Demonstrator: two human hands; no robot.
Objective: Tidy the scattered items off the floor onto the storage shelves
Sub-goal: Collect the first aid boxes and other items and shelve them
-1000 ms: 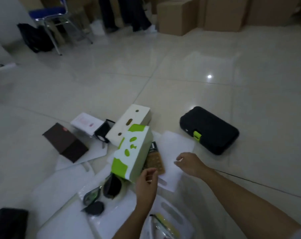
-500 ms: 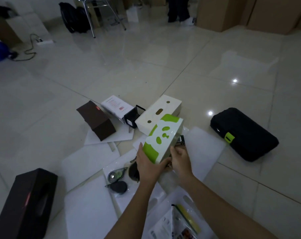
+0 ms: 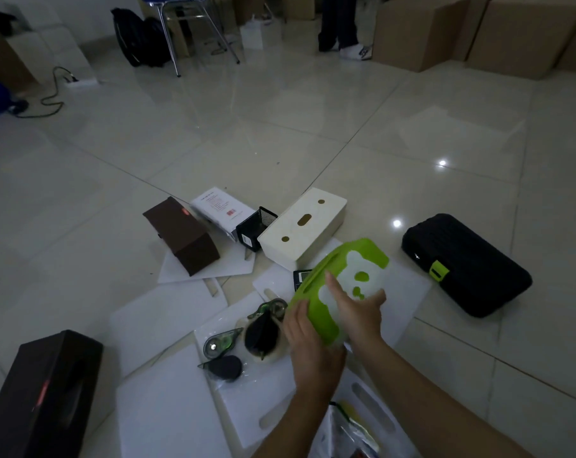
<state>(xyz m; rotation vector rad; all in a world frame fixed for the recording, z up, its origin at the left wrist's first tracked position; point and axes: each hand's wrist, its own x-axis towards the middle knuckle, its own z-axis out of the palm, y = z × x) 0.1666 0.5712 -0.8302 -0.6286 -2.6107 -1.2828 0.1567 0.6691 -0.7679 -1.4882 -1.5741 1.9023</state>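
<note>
A green and white box with a panda print is held tilted above the floor in both my hands. My left hand grips its near lower end. My right hand lies across its printed face with the thumb up and fingers round the right edge. Beneath it a dark calculator peeks out. A cream box with slots, a brown box, a black mesh holder, a white booklet and correction tapes lie scattered on white sheets. No shelves are in view.
A black case with a green latch lies on the tiles to the right. A dark long box sits at the lower left. Far back stand a chair, a backpack, cardboard boxes and a person's legs.
The green box has turned over, its panda face now up and tilted right. My right hand moved from its end onto its face. The view swung left.
</note>
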